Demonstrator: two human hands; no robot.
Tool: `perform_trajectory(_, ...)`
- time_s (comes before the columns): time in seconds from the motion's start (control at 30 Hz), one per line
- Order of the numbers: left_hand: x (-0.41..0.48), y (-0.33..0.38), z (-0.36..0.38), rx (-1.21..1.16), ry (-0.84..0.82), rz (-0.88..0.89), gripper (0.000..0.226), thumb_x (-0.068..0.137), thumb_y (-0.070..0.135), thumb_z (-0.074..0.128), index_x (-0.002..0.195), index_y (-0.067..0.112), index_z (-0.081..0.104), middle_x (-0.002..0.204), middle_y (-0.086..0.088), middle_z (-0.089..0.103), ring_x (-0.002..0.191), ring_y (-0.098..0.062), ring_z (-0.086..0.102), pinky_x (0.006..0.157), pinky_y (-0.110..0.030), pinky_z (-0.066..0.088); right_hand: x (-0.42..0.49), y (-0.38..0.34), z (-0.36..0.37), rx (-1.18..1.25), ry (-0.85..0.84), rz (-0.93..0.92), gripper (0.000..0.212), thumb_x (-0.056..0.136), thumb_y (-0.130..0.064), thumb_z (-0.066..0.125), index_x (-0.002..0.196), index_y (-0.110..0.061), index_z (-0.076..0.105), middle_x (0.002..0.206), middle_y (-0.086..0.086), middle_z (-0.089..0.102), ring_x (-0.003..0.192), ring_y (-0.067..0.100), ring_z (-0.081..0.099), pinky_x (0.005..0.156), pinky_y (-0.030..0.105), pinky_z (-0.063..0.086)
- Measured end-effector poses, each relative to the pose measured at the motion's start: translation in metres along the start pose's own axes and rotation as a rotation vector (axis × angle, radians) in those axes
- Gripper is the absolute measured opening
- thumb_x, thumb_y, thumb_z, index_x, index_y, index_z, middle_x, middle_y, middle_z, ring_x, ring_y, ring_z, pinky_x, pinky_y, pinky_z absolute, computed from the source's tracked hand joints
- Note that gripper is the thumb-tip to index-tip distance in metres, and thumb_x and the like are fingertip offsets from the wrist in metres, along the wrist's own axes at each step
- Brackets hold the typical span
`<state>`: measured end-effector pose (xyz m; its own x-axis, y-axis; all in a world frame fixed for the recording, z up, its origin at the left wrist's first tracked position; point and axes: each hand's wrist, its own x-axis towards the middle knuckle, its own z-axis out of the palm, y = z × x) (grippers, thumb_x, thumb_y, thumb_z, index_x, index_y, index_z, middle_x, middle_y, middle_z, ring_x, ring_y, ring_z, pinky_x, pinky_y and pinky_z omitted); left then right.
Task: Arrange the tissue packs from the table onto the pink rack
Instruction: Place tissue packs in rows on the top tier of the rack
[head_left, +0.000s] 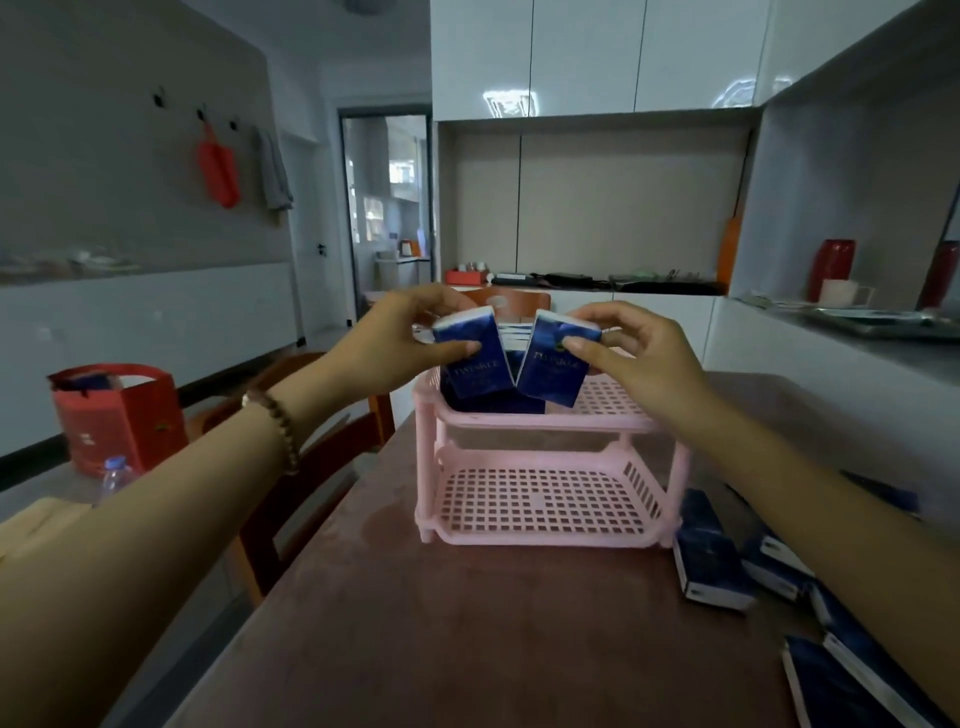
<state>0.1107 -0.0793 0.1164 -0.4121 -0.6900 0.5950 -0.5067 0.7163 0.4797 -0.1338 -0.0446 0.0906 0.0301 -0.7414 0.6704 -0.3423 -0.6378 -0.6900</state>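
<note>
Over the top tier of the pink rack (545, 538): two blue tissue packs held up, one per hand.

- Left hand (410, 338) pinches the left pack (470, 364). Thumb is pressed on the front face, other fingers curled over the top edge and back.
- Right hand (639, 358) pinches the right pack (553, 366) the same way, with the thumb on the front near the upper edge and fingers behind.
- Both packs are roughly upright, tops leaning apart and bottom corners converging in a V. Can't tell whether they actually touch.
- Their lower ends sit about level with the top tier's front rim, in the left half of that tier. Stored packs (498, 404) of the same blue show just behind and below them. Can't tell whether the held packs rest on these.
- The rack is two-tier perforated plastic, standing on the brown table (441, 623) near its far edge.
- Loose packs (711, 564) lie on the table right of the rack, under and beside the right forearm. The nearest is just beside the rack's lower right leg, and more run on toward the bottom right corner.
- Beaded bracelet (283, 431) on the left wrist.
- Wooden chair (322, 467) is against the table's left side.
- Further left, a red gift bag (119, 415) with a water bottle (117, 475) in front of it.
</note>
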Motion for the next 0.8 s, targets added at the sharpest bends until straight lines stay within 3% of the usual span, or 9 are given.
perform_trajectory(0.13,0.006,-0.012,0.004,0.081,-0.034,0.031,0.028,0.082,0.02,0.068,0.11,0.022,0.063,0.106,0.009,0.063,0.098,-0.008,0.059,0.077,-0.017,0.049,0.008,0.015,0.006,-0.043,-0.047,-0.001,0.024,0.082,-0.015,0.068,0.095,-0.033,0.06,0.104,-0.013,0.063,0.094,0.004,0.061,0.068,0.01,0.052)
perform_trajectory(0.23,0.006,-0.022,0.008,0.106,-0.049,0.022,0.029,0.081,0.022,0.07,0.108,0.031,0.063,0.109,0.005,0.058,0.098,-0.01,0.057,0.074,-0.017,0.051,0.012,0.021,0.012,-0.071,-0.049,-0.003,0.023,0.081,-0.013,0.068,0.095,-0.03,0.06,0.104,-0.01,0.061,0.089,-0.004,0.059,0.066,0.005,0.049)
perform_trajectory(0.33,0.005,-0.028,0.012,0.146,-0.051,0.006,0.034,0.08,0.026,0.07,0.112,0.032,0.062,0.114,0.003,0.051,0.101,-0.012,0.053,0.078,-0.022,0.053,0.016,0.025,0.017,-0.143,-0.042,-0.025,0.023,0.079,-0.013,0.07,0.097,-0.025,0.062,0.104,-0.008,0.056,0.091,0.001,0.057,0.071,0.003,0.047)
perform_trajectory(0.5,-0.002,-0.031,0.02,0.269,-0.067,-0.031,0.049,0.08,0.033,0.069,0.127,0.031,0.056,0.133,0.004,0.037,0.124,-0.014,0.036,0.102,-0.039,0.044,0.016,0.027,0.026,-0.23,-0.119,-0.013,0.025,0.078,-0.017,0.071,0.1,-0.027,0.062,0.102,-0.017,0.044,0.1,0.01,0.053,0.077,0.02,0.053)
perform_trajectory(0.63,-0.004,-0.023,0.023,0.292,-0.089,-0.077,0.058,0.081,0.037,0.067,0.135,0.033,0.047,0.149,0.004,0.03,0.136,-0.019,0.026,0.11,-0.048,0.033,0.013,0.023,0.027,-0.294,-0.108,0.036,0.043,0.076,-0.023,0.073,0.115,-0.026,0.054,0.121,-0.005,0.041,0.109,0.01,0.047,0.092,0.033,0.051)
perform_trajectory(0.7,-0.004,-0.019,0.024,0.18,-0.14,-0.105,0.074,0.082,0.039,0.065,0.145,0.03,0.028,0.148,0.009,0.032,0.133,-0.014,0.032,0.108,-0.032,0.038,0.011,0.018,0.028,-0.238,-0.139,0.134,0.065,0.078,-0.028,0.071,0.134,-0.027,0.037,0.139,-0.001,0.032,0.121,0.01,0.039,0.098,0.032,0.044)
perform_trajectory(0.77,-0.004,-0.013,0.027,0.032,-0.187,-0.191,0.078,0.087,0.03,0.061,0.147,0.022,0.014,0.132,0.018,0.034,0.119,-0.003,0.039,0.084,-0.003,0.042,0.011,0.013,0.03,-0.146,-0.216,0.273,0.076,0.084,-0.032,0.064,0.144,-0.026,0.019,0.147,-0.001,0.03,0.118,0.005,0.034,0.094,0.026,0.038)
perform_trajectory(0.8,-0.003,-0.011,0.029,-0.017,-0.208,-0.219,0.076,0.088,0.027,0.06,0.147,0.017,0.013,0.128,0.017,0.036,0.115,-0.002,0.04,0.077,0.001,0.042,0.013,0.012,0.032,-0.151,-0.262,0.318,0.078,0.086,-0.035,0.061,0.146,-0.023,0.014,0.148,-0.001,0.033,0.115,0.004,0.034,0.093,0.024,0.036)
